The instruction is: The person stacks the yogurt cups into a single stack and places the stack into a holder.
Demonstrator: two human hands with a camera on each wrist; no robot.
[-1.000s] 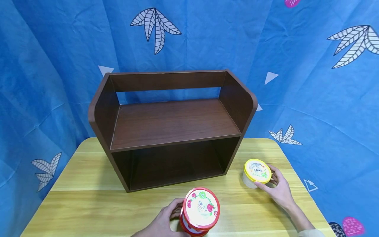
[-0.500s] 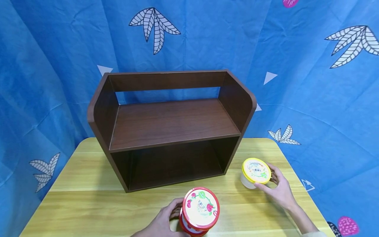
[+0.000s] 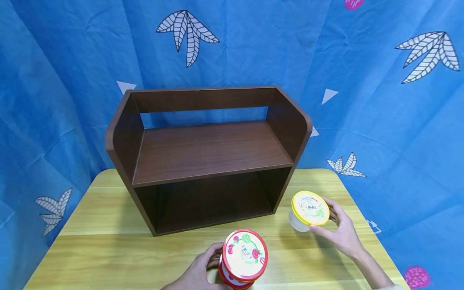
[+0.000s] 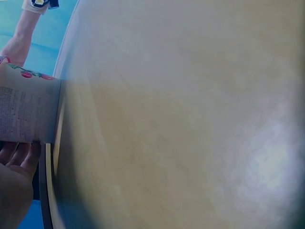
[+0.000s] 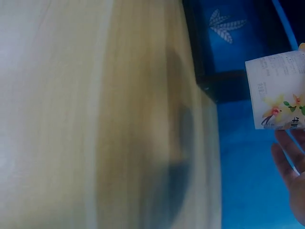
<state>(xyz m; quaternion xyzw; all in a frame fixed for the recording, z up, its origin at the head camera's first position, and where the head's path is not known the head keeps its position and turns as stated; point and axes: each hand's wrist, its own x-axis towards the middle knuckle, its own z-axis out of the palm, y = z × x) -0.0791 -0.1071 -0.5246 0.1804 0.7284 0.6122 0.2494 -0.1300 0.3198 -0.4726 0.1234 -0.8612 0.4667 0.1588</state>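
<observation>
Your left hand (image 3: 197, 270) grips the red tub (image 3: 245, 256) by its side — your right hand (image 3: 342, 231) grips the yellow tub (image 3: 310, 208) near the shelf (image 3: 214, 150).

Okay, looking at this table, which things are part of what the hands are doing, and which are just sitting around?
In the job:
red-lidded tub, held by the left hand
yellow-lidded tub, held by the right hand

Just around, not held:
dark brown shelf, possibly relevant but untouched
wooden table
patterned blue cloth behind
</observation>
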